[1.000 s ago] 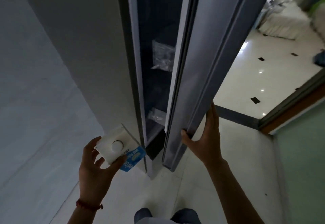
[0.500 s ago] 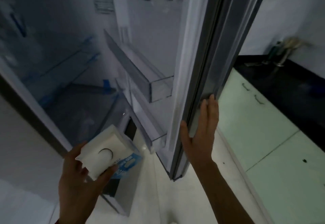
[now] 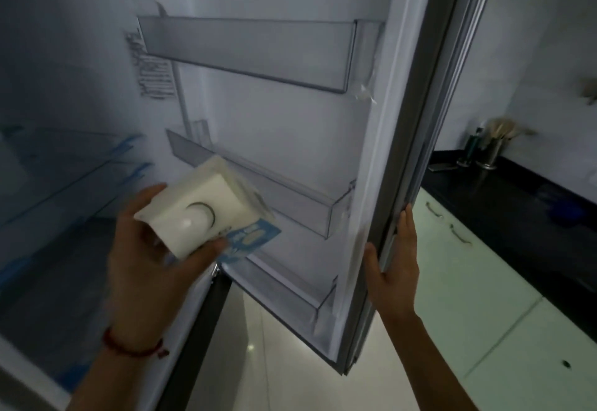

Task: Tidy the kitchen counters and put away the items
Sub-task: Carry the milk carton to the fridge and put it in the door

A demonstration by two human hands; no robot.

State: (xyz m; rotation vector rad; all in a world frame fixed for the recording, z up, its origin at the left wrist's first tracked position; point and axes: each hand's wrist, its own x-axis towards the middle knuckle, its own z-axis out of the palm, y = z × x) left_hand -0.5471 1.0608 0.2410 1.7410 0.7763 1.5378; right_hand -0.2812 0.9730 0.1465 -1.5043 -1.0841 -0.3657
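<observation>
1. L hand [image 3: 145, 258] at 8 o'clock: fingers curled, gripping carton [image 3: 206, 213], red band on wrist.
2. R hand [image 3: 392, 265] at 4 o'clock: fingers straight, thumb clamped on door edge [image 3: 416, 152].

From here I see a dim kitchen. A glossy pale tiled floor [image 3: 290, 362] catches a small glint of light. On the right, pale green cabinet doors [image 3: 478, 281] with metal handles sit under a black tabletop [image 3: 517, 191], where a steel utensil holder [image 3: 492, 152] stands against the white wall [image 3: 529, 65].
</observation>
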